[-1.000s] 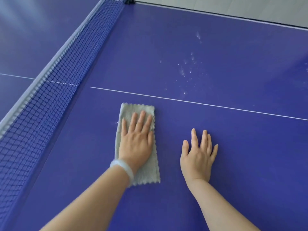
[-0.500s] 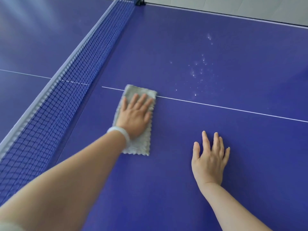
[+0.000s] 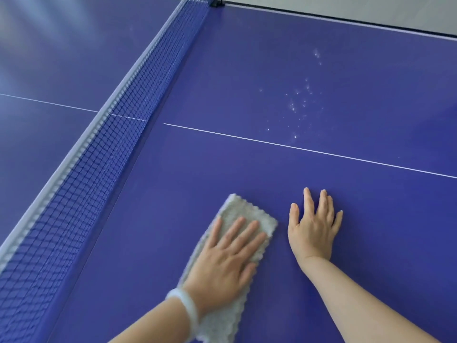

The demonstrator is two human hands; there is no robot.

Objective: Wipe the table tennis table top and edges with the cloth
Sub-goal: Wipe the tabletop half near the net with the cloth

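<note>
While the left hand presses flat, fingers straight, on the cloth at the near side of the desk, the right hand rests splayed just right of it, holding nothing. Risk: the ungripped cloth may bunch or slip, and the far specks may get missed.

Bright, even daylight; soft glare on table upper left

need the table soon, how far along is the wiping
Done: the near strip of the table looks clean. In hand: the left hand presses the cloth flat there, while the right hand rests on the bare top. Left: the white specks beyond the white line, and apparently the far edge.
</note>
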